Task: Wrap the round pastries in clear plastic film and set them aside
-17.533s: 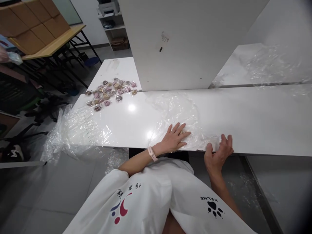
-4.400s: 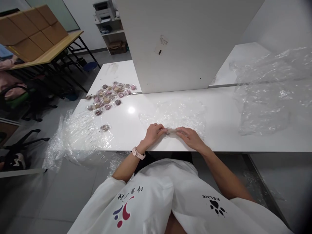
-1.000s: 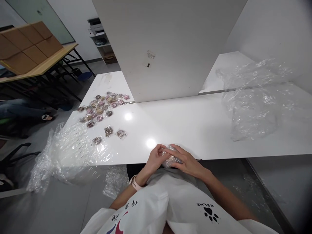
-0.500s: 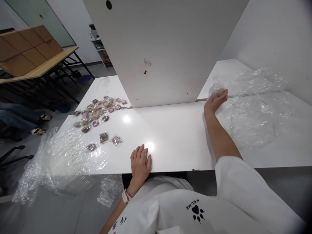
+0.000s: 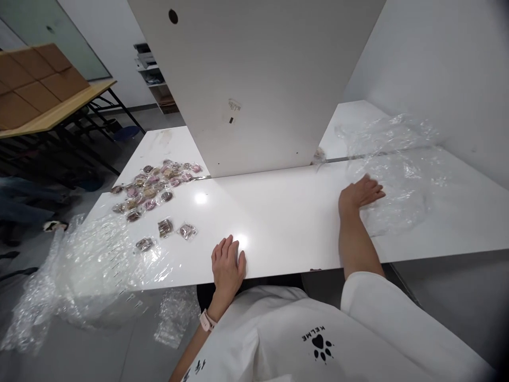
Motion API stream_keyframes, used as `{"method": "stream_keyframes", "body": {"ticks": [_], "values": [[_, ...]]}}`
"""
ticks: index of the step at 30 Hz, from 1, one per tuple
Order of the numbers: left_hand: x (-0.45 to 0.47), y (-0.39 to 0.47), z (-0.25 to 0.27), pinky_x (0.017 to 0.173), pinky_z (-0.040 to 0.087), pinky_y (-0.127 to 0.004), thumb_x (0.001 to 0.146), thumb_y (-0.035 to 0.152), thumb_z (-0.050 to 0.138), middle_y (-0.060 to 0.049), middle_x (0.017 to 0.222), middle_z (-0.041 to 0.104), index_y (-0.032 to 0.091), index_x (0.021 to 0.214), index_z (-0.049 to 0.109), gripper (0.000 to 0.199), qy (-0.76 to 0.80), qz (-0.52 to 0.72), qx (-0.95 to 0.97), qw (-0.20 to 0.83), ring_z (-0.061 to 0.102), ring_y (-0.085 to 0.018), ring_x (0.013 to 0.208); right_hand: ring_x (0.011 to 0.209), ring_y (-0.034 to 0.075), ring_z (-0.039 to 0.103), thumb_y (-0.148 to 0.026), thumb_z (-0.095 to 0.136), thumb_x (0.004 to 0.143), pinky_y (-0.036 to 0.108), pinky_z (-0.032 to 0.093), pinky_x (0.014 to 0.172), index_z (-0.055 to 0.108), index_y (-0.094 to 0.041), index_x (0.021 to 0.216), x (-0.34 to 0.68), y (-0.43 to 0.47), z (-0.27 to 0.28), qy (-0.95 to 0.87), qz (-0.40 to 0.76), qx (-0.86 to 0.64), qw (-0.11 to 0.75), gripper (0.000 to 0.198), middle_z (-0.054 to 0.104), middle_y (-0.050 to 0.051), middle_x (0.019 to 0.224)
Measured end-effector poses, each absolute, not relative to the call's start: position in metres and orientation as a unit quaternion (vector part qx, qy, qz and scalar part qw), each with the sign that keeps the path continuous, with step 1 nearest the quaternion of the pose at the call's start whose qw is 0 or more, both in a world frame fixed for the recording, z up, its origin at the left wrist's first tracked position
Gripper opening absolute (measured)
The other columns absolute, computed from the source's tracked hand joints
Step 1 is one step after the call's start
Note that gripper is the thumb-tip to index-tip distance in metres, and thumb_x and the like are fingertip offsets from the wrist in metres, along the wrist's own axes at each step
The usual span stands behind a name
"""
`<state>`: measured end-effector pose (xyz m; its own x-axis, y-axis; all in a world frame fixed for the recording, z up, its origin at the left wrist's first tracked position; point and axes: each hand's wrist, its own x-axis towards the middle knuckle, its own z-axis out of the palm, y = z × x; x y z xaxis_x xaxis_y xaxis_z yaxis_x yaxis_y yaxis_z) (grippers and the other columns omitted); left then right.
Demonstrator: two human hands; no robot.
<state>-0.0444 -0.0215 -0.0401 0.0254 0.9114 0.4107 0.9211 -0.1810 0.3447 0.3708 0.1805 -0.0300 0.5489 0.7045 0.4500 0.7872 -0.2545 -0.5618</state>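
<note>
My left hand (image 5: 228, 265) lies palm down near the front edge of the white table (image 5: 274, 223), fingers extended and holding nothing. On the right, my right hand (image 5: 361, 192) is open with fingers stretched, at the left side of a crumpled clear plastic bag (image 5: 401, 196); I cannot tell whether it touches the film. A small clear-wrapped piece (image 5: 319, 155) sits against the lower right corner of the upright panel. To the left is a loose spread of small wrapped pieces (image 5: 153, 185), brown, pink and tan. Nearer me lie three brown wrapped ones, including one (image 5: 187, 231) closest to my left hand.
A tall white panel (image 5: 258, 90) stands across the table. Large clear plastic bags (image 5: 95, 265) hang over the left front edge. Further left are a wooden table (image 5: 59, 111) with cardboard boxes (image 5: 43, 79) and part of a person's legs (image 5: 24, 204).
My right hand has let go of the small wrapped piece, now by the panel's corner, and has drawn back toward me. My left hand stays in place. The view has shifted slightly.
</note>
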Motion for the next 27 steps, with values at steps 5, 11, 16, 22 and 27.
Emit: {"method": "stream_keyframes", "body": {"ticks": [5,11,16,22,27], "values": [[-0.046,-0.021,-0.040,0.111,0.036,-0.053,0.094,0.028,0.051,-0.011,0.138,0.060,0.021,0.119,0.064,0.029,-0.634,-0.285,-0.719,-0.005,0.049,-0.033,0.133,0.092,0.027,0.053,-0.031,0.031,0.096,0.048,0.035,0.089,0.066,-0.013,0.095,0.347,0.126,-0.039,-0.416,-0.062,-0.808,0.413,0.039,0.062,0.021,0.102],[-0.053,-0.021,-0.035,0.112,0.035,-0.054,0.095,0.031,0.051,-0.008,0.136,0.062,0.023,0.111,0.066,0.024,-0.621,-0.312,-0.715,-0.081,0.048,-0.031,0.134,0.081,0.021,0.060,-0.036,0.029,0.101,0.036,0.046,0.077,0.063,-0.021,0.096,0.234,0.026,-0.043,-0.577,0.030,-0.688,0.440,0.038,0.068,0.009,0.092],[-0.050,-0.021,-0.029,0.108,0.042,-0.049,0.095,0.029,0.049,-0.007,0.126,0.067,0.023,0.108,0.066,0.022,-0.594,-0.336,-0.715,-0.150,0.052,-0.027,0.128,0.123,0.031,0.048,-0.044,0.034,0.099,0.052,0.038,0.101,0.064,-0.022,0.118,0.254,0.048,-0.023,-0.547,-0.029,-0.720,0.425,0.042,0.051,0.017,0.136],[-0.044,-0.025,-0.034,0.110,0.038,-0.051,0.093,0.023,0.050,-0.007,0.132,0.064,0.023,0.107,0.067,0.022,-0.591,-0.318,-0.735,-0.093,0.051,-0.029,0.130,0.127,0.042,0.036,-0.042,0.042,0.094,0.072,0.022,0.099,0.061,-0.004,0.124,0.328,0.142,0.001,-0.377,0.062,-0.834,0.397,0.052,0.047,0.034,0.135],[-0.044,-0.025,-0.027,0.113,0.033,-0.052,0.091,0.031,0.056,-0.006,0.129,0.067,0.024,0.103,0.071,0.021,-0.598,-0.366,-0.685,-0.198,0.049,-0.030,0.132,0.141,0.033,0.028,-0.035,0.033,0.099,0.061,0.022,0.112,0.037,-0.011,0.151,0.261,0.106,0.032,-0.448,0.003,-0.764,0.465,0.057,0.036,0.021,0.154]]}}
